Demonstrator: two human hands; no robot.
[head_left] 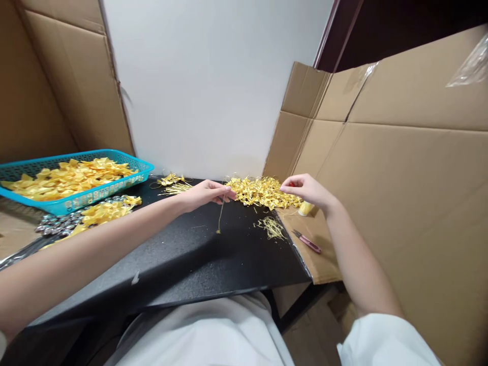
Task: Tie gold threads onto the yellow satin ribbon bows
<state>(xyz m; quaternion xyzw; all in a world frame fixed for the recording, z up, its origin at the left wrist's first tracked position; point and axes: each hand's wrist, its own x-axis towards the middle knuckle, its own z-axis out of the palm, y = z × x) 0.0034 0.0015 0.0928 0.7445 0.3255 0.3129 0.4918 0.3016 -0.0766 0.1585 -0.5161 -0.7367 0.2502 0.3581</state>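
My left hand (210, 194) is closed in a pinch above the black table. From its fingers hangs a thin yellowish cord (220, 216) with a small knot-like end. Held up at the right, my right hand (307, 189) has its thumb and fingers pressed together. A tiny red spot shows by its fingertips, but what they hold is too small to make out. Between and behind my hands lies a heap of yellow ribbon pieces (263, 192) with thin cords among them. Below the right hand are a white spool with yellow thread (305, 208) and pink thread snips (308, 241).
A blue basket (143, 175) of yellow ribbon pieces stands at the left, with silvery beads (61, 224) in front. Cord scraps (272, 227) lie on the black table (183, 264). Cardboard (412, 203) rises at the right, and a white wall (213, 91) stands behind.
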